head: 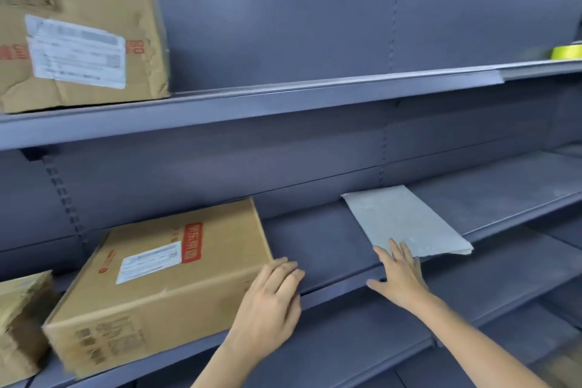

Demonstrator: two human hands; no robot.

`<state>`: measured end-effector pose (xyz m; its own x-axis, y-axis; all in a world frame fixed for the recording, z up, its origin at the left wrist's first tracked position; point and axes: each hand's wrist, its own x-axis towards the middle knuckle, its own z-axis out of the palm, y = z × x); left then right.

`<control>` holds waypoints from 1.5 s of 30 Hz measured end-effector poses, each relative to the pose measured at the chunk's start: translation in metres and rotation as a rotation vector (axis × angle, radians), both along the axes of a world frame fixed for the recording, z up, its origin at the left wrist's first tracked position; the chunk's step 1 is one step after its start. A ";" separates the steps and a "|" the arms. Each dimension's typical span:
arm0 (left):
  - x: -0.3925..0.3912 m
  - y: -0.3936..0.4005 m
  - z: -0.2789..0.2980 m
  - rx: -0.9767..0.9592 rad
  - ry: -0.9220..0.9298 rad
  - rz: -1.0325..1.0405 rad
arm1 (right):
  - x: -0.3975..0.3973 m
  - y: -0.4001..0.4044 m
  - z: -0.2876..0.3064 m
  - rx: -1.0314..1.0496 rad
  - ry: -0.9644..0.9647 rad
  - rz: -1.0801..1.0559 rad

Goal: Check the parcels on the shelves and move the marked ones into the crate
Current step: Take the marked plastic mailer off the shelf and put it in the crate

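Note:
A flat brown cardboard box [163, 277] with a white label and a red stamp lies on the middle shelf [330, 249]. My left hand [272, 296] rests with straight fingers against the box's right side. Further right, a flat grey mailer [406, 219] lies on the same shelf. My right hand [400, 274] is spread flat, its fingertips touching the mailer's near edge. A larger, crumpled brown box [78, 38] with a white label stands on the upper shelf at the left. No crate is in view.
A wrinkled brown parcel [22, 321] sits at the far left of the middle shelf. A yellow tape roll [567, 52] lies on the upper shelf at the far right. More grey shelves [362, 340] run below.

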<state>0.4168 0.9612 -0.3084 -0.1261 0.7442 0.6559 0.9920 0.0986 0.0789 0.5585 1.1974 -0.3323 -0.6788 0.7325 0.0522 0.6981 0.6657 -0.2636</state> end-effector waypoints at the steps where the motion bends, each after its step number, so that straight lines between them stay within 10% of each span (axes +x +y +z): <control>1: 0.007 0.017 -0.003 -0.001 -0.013 -0.018 | 0.007 0.014 -0.002 0.028 -0.035 0.005; 12: 0.024 0.095 -0.048 -0.036 -0.184 -0.023 | 0.031 0.142 -0.008 0.011 -0.248 -0.004; 26: 0.033 0.064 -0.073 -0.183 -0.283 0.067 | 0.049 0.101 -0.040 0.174 -0.094 0.071; 45: 0.034 0.091 0.014 0.070 -0.641 0.237 | 0.116 0.022 0.058 -0.300 1.106 -0.199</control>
<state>0.4507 1.0518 -0.2946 -0.6594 0.6075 0.4429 0.6996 0.2802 0.6574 0.6748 1.2193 -0.2742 -0.2429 0.9044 0.3509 0.0733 0.3778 -0.9230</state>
